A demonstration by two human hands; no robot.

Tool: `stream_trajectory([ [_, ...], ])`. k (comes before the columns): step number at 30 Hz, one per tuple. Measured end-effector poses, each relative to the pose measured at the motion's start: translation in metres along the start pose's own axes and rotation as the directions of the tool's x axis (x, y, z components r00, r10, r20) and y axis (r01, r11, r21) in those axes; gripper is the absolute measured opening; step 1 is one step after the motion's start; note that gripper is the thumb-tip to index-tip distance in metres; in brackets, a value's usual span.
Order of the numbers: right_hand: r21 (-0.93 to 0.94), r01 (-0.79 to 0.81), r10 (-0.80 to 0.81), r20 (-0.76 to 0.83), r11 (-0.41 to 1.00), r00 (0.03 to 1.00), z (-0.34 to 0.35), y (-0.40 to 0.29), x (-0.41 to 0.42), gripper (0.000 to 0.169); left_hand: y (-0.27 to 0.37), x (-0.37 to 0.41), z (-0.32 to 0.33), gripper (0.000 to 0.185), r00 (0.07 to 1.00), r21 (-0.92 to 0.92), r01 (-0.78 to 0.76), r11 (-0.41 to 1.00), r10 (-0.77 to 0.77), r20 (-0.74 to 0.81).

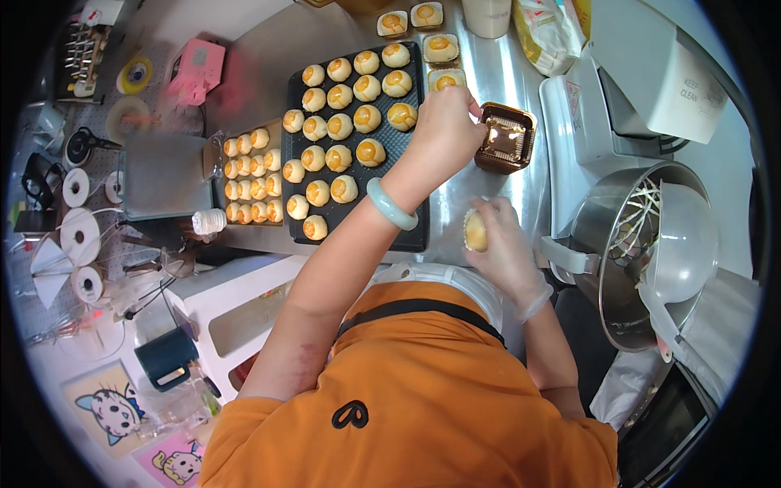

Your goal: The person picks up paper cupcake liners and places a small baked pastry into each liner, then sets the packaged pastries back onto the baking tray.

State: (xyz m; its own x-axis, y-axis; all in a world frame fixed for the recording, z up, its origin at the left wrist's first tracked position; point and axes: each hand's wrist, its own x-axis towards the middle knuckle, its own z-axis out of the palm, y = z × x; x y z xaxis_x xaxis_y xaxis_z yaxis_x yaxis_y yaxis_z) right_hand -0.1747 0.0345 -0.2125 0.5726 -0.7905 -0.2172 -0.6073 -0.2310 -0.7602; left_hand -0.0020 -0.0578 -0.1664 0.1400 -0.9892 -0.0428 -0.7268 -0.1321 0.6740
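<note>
My left hand, with a pale bangle at the wrist, reaches over the right edge of the black baking tray. Its fingertips are between a boxed pastry and a stack of brown plastic trays; whether they pinch anything is hidden. Nearer my body, my right hand, in a clear glove, holds a round pastry in a white fluted paper cup, tilted on its side. Rows of glazed pastries sit on the baking tray, with gaps at its near right part.
More boxed pastries stand at the back. A smaller tray of pastries lies left of the black one. At right are a steel mixing bowl with a whisk and plastic bowl, and a white machine. A pink device stands back left.
</note>
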Motion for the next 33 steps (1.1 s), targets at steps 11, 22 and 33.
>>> stream_trajectory([
  [11,0.008,0.019,-0.019,0.003,1.000,1.000,-0.001,0.006,0.002,0.070,0.001,0.000,0.004,0.015,0.997,0.042,-0.021,0.999,0.024,-0.072],
  [22,0.005,0.004,-0.004,0.005,1.000,1.000,-0.005,0.004,0.000,0.068,-0.020,0.004,0.008,0.034,0.974,-0.220,0.207,0.953,-0.179,0.142],
  [33,-0.015,-0.052,0.051,-0.036,0.999,0.998,-0.004,-0.006,-0.003,0.067,-0.017,-0.002,-0.002,0.038,0.959,-0.583,0.275,0.764,-0.171,0.228],
])
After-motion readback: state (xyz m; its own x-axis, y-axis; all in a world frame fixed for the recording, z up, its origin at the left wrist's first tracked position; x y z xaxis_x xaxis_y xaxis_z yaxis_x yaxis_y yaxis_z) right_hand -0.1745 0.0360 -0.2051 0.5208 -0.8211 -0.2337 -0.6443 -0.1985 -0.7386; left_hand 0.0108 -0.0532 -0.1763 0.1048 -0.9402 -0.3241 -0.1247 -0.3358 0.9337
